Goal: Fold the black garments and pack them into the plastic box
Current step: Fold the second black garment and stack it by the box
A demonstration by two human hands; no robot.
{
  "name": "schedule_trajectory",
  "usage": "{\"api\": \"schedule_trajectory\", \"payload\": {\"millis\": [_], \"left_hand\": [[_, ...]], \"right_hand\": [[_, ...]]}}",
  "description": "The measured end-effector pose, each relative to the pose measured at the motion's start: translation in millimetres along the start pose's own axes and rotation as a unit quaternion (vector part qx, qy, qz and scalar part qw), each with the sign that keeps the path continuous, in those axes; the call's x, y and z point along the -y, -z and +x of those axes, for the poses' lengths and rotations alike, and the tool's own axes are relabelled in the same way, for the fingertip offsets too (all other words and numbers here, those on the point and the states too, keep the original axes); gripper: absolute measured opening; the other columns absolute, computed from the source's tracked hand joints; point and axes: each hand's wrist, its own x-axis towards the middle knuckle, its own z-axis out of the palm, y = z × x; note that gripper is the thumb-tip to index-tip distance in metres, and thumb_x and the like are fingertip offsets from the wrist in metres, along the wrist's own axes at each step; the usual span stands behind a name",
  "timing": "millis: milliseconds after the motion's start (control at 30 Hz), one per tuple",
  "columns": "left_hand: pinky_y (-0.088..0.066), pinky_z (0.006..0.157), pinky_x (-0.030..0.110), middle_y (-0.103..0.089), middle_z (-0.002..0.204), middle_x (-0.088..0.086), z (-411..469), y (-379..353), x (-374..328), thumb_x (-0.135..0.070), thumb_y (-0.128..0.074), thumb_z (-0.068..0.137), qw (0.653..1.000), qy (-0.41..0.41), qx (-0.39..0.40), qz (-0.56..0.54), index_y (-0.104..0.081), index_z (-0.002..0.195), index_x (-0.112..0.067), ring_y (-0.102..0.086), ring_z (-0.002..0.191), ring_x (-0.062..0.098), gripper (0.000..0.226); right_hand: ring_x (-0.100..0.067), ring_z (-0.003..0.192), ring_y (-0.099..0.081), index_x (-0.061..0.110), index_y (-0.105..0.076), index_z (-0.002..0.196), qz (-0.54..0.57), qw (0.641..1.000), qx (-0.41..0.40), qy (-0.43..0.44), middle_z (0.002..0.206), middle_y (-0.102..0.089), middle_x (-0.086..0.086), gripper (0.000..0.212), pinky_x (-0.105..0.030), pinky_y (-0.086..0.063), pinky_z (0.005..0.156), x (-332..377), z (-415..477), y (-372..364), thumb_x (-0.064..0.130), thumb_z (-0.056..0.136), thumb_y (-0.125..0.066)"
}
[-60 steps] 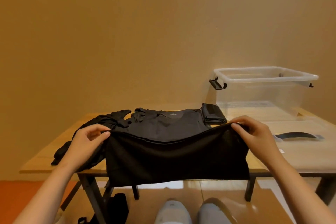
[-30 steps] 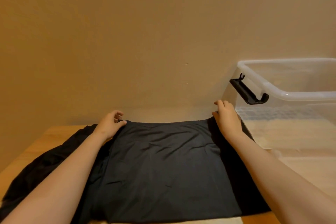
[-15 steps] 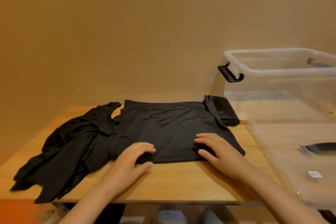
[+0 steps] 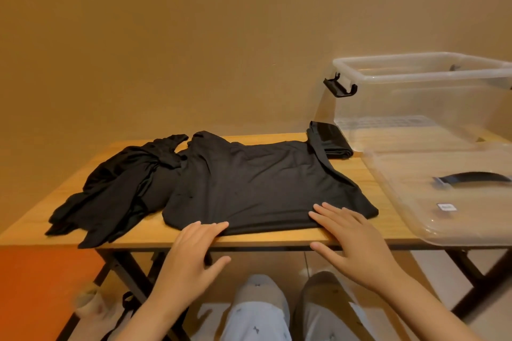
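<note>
- The garment (image 4: pixel 257 188) lies flat in the middle of the frame, on the table (image 4: pixel 277 239).
- Its long axis runs left to right, roughly along the table's near edge. Its near hem sits just inside that edge and its far edge faces the wall.
- At its right side a folded-over strip runs diagonally from the upper right down to the lower right corner.
- The left hand (image 4: pixel 191 255) is at lower centre with its fingers straight and slightly spread. The fingertips (image 4: pixel 221 225) touch the near hem and grip nothing, and the thumb hangs below the table edge.
- The right hand (image 4: pixel 357 241) is at lower right of centre, palm down and fingers straight and spread. Its fingertips rest on the garment's near right corner and hold nothing. The thumb points left along the table's front edge.
- A crumpled pile (image 4: pixel 116 191) of black cloth lies at the left of the table, touching the garment's left side. Its long axis runs diagonally from the upper middle to the lower left.
- A small folded piece (image 4: pixel 329 141) of black cloth lies at the garment's far right corner, just beside the box.
- The clear box (image 4: pixel 401 102) stands upright at upper right, open, with 1 black latch (image 4: pixel 340 88) on its left end.
- The clear lid (image 4: pixel 415 202) lies flat at the right edge of the frame, in front of the box. It has a black handle (image 4: pixel 471 177) and a small label (image 4: pixel 446 206).
- 2 knees (image 4: pixel 260 302) in pale trousers show below the table at the bottom.
</note>
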Motion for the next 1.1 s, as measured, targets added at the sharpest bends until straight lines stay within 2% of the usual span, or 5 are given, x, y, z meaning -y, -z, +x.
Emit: {"api": "schedule_trajectory", "payload": {"millis": [200,333,567,733,1100], "left_hand": [[-0.043,0.076,0.018,-0.056,0.095,-0.01,-5.0,-2.6,10.3,-0.025,-0.063,0.085,0.995,-0.04,-0.082,0.034,-0.066,0.104,-0.018,-0.051,0.091,0.009,0.02],[-0.042,0.078,0.017,-0.058,0.102,-0.006,-4.1,4.5,19.2,-0.014,-0.083,0.072,0.995,0.009,-0.079,0.063,-0.067,0.099,-0.016,-0.047,0.101,0.006,0.031],[-0.04,0.086,0.012,-0.064,0.095,-0.01,-16.6,18.3,27.1,-0.027,-0.048,0.088,0.994,-0.011,-0.104,0.028,-0.069,0.102,-0.017,-0.055,0.095,0.002,0.027],[-0.045,0.087,0.025,-0.062,0.097,-0.006,-2.8,25.8,31.9,-0.015,-0.06,0.094,0.991,0.036,-0.126,0.036,-0.065,0.103,-0.015,-0.056,0.097,0.01,0.01],[-0.037,0.048,0.027,-0.057,0.073,-0.008,33.4,60.5,37.5,-0.024,-0.049,0.099,0.983,0.058,-0.172,0.026,-0.059,0.101,-0.018,-0.054,0.059,0.004,0.012]], "right_hand": [[-0.012,0.112,-0.055,0.018,-0.067,0.117,0.011,0.991,-0.129,0.023,0.118,-0.065,0.003,0.043,-0.028,-0.045,0.089,-13.5,-27.1,-9.9,0.025,0.076,-0.079],[-0.015,0.099,-0.058,0.014,-0.07,0.107,-0.01,0.986,-0.165,0.031,0.105,-0.065,0.001,0.037,-0.031,-0.051,0.079,-29.4,-28.1,-6.7,0.04,0.085,-0.058],[-0.013,0.096,-0.055,0.014,-0.069,0.107,0.06,0.978,-0.192,0.053,0.102,-0.064,0.003,0.029,-0.026,-0.045,0.083,-38.8,-37.3,-10.6,0.025,0.091,-0.047],[-0.016,0.089,-0.058,0.011,-0.068,0.101,0.066,0.968,-0.242,0.014,0.095,-0.066,-0.003,0.033,-0.024,-0.044,0.08,-35.8,-13.2,6.6,0.031,0.096,-0.043],[-0.019,0.069,-0.063,0.01,-0.066,0.097,0.085,0.953,-0.291,0.002,0.083,-0.067,-0.004,0.037,-0.033,-0.052,0.055,-43.1,28.7,44.6,0.037,0.096,-0.041]]}}
